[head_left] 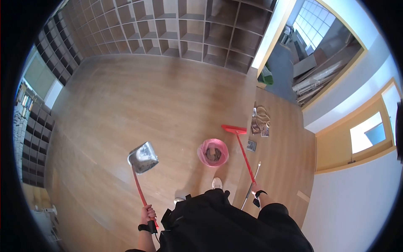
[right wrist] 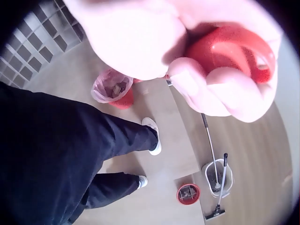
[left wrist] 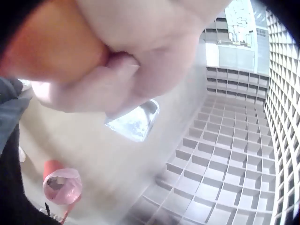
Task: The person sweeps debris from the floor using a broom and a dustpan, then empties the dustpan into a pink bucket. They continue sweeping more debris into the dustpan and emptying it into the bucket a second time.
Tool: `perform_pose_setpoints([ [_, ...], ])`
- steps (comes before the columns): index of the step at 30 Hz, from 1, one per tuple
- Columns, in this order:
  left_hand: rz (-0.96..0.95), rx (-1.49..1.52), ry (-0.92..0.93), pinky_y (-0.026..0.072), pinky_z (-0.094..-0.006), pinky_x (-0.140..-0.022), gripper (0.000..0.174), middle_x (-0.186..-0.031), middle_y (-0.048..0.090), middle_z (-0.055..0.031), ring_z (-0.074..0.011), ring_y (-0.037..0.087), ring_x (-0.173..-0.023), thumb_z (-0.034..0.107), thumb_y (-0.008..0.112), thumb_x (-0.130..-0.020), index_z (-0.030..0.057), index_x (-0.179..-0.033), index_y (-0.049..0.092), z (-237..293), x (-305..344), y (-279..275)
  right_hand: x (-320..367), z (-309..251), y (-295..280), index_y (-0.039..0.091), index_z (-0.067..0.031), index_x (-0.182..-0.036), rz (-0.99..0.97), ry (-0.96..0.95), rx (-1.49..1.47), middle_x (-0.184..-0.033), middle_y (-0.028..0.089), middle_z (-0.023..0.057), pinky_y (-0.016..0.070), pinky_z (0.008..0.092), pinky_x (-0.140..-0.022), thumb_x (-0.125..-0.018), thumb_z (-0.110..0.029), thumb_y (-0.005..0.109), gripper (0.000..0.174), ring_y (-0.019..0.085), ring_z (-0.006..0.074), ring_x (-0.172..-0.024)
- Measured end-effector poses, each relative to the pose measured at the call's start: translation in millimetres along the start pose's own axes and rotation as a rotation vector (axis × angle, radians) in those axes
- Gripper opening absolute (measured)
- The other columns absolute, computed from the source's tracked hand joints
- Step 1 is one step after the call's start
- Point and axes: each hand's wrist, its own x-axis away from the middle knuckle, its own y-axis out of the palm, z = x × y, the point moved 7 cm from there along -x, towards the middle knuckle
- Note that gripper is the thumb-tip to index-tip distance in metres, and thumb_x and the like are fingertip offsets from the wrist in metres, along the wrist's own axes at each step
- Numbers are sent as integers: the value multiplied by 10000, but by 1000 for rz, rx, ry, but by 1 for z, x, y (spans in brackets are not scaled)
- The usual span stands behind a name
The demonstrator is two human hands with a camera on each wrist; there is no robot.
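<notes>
The left hand [head_left: 147, 213] grips the red handle of a metal dustpan [head_left: 143, 158], whose pan is off to the left of the feet. In the left wrist view the fingers wrap round the red handle [left wrist: 61, 42], with the shiny pan [left wrist: 136, 123] beyond. The right hand [head_left: 257, 190] holds the red stick of a broom [head_left: 234, 129]; its head lies right of a pink-lined bin [head_left: 213, 153] holding debris. In the right wrist view fingers curl round the red handle end [right wrist: 229, 51].
Cubby shelves [head_left: 193, 35] line the far wall. Right of the broom are coiled items [head_left: 262, 115], a small dark box [head_left: 251, 145] and a thin pole [head_left: 252, 185]. A white bucket [right wrist: 227, 188] with mop tools and a red round container [right wrist: 188, 194] stand near the feet.
</notes>
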Motion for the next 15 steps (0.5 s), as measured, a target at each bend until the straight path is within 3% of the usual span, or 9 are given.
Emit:
perform_pose_setpoints([
  [1, 8, 119, -22, 196, -177, -277, 402, -374, 219, 82, -41, 201, -282, 197, 470, -785, 190, -469, 221, 1, 7, -5, 15, 3, 1, 551, -7, -1009, -4, 12, -7, -989, 560, 213, 429, 443, -780, -858, -460, 239, 571, 529, 373, -938],
  [3, -3, 315, -45, 217, -168, -276, 399, -373, 240, 76, -37, 238, -285, 159, 464, -773, 182, -460, 217, 4, 12, -19, 41, -2, -1, 581, -1, -944, 112, -79, 105, -811, 589, 230, 465, 432, -628, -866, -471, 240, 585, 589, 359, -762],
  [6, 77, 366, -8, 231, -168, -275, 382, -381, 255, 69, -43, 256, -287, 136, 472, -761, 170, -470, 227, 13, 19, -55, 59, 17, 23, 598, -9, -905, 112, -22, 96, -849, 586, 224, 446, 448, -707, -865, -468, 230, 590, 559, 380, -843],
  [10, 215, 335, 48, 265, -163, -276, 338, -396, 290, 54, -53, 295, -290, 111, 466, -751, 154, -498, 246, 26, 26, -98, 91, 45, 50, 603, 5, -884, 109, 72, 45, -833, 585, 236, 453, 446, -687, -850, -485, 274, 591, 566, 382, -824],
  [15, 179, 364, 0, 282, -183, -282, 347, -385, 283, 52, -61, 304, -292, 119, 447, -756, 150, -487, 231, 31, 34, -128, 140, 73, 74, 602, 17, -885, 91, 189, 38, -816, 588, 241, 455, 441, -666, -840, -498, 303, 597, 578, 372, -805],
])
